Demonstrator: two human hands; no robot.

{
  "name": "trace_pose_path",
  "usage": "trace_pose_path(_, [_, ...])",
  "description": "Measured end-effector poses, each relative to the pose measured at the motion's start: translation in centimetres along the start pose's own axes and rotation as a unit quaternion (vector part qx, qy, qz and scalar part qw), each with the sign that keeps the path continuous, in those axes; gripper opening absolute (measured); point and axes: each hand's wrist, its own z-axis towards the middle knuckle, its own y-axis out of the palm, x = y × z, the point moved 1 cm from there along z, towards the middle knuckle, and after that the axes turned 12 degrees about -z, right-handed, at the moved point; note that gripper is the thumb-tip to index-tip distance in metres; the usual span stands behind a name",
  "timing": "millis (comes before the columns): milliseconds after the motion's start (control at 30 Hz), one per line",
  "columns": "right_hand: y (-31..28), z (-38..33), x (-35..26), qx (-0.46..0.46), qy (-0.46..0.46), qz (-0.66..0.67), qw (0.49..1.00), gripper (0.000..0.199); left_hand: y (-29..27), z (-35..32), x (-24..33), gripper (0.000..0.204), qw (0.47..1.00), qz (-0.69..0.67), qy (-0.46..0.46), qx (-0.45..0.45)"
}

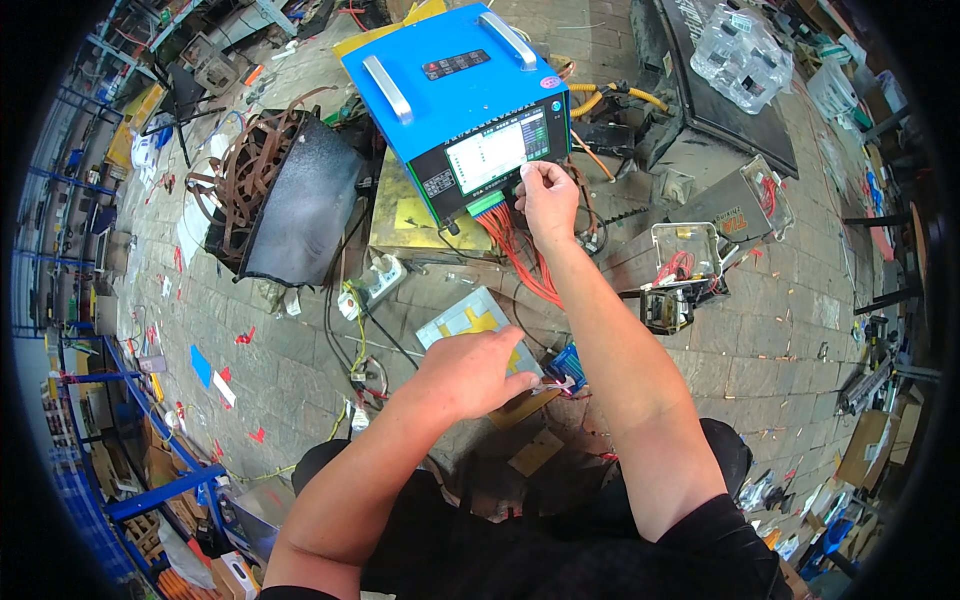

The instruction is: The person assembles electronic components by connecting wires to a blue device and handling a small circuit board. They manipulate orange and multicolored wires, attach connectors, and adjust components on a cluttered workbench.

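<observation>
A blue box-shaped electronic instrument (450, 75) with two silver handles and a lit screen (485, 152) stands ahead of me. My right hand (550, 205) is at the lower right corner of that screen, its fingers drawn together in a pinch. Whatever lies between the fingertips is too small to name. A bundle of orange-red wires (525, 262) runs down from a green connector (487, 204) on the instrument's front. My left hand (475, 372) is lower and nearer, thumb and forefinger apart, over a grey and yellow flat piece (465, 318). Just right of it is a small blue pack (568, 368) with thin wires.
Beneath the instrument is a yellowish box (400, 215). A white power strip (375, 283) lies to its left, by a dark curved panel (300, 195) with brown straps. Metal cases (735, 205) with red wires stand right. Blue shelving (150, 400) lines the left.
</observation>
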Motion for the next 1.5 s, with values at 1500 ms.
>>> trace_pose_path(1500, [-0.1,0.8,-4.0,0.032,-0.072,0.019,0.997,0.05,0.0,-0.6,-0.3,0.063,1.0,-0.01,0.01,0.016])
